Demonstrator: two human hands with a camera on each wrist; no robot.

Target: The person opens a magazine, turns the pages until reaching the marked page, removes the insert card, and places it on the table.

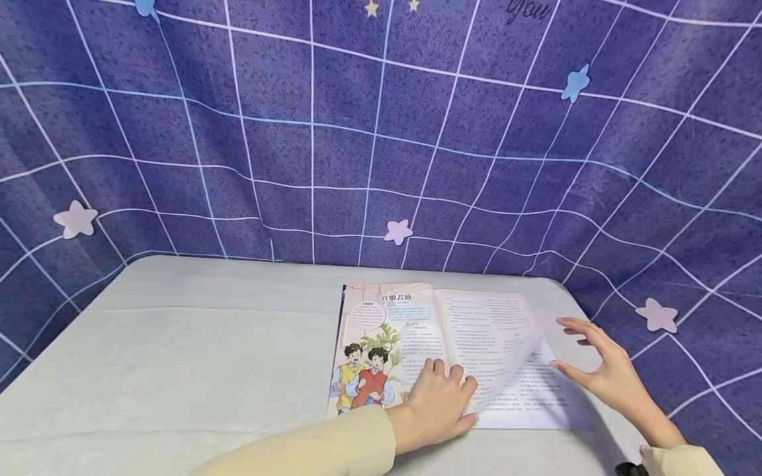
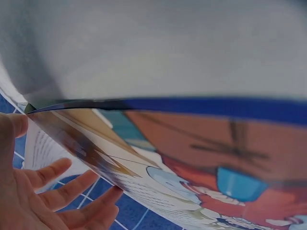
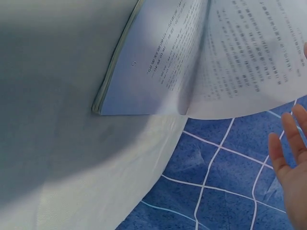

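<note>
The magazine (image 1: 442, 330) lies open on the pale bench (image 1: 196, 357), toward its right part, and it is between and under the two hands. The left hand (image 1: 437, 404) lies on the lower middle of the magazine, across the inner fold, with its fingers loosely bent and spread, grasping nothing. The right hand (image 1: 610, 370) is just beside the right edge of the magazine, in the air; its thumb stands apart from the fingers, and in the head view a gap shows between it and the paper, so it is released. Near this hand, a thin raised page (image 1: 497, 357) bends up from the fold, and its outer side is curved and partly see-through. The left page carries a dark title, a pinkish round text box and a drawing of two dark-haired figures (image 1: 363, 380), one in a yellow vest and one in a red vest. The right side has dense printed text. The raised page covers much of the text page (image 1: 536, 400) beneath it, while the left hand and its cream sleeve (image 1: 333, 443) hide the bottom of the left page. Behind the bench hangs a blue cloth (image 1: 333, 158) with pale grid lines and stars (image 1: 398, 232).
</note>
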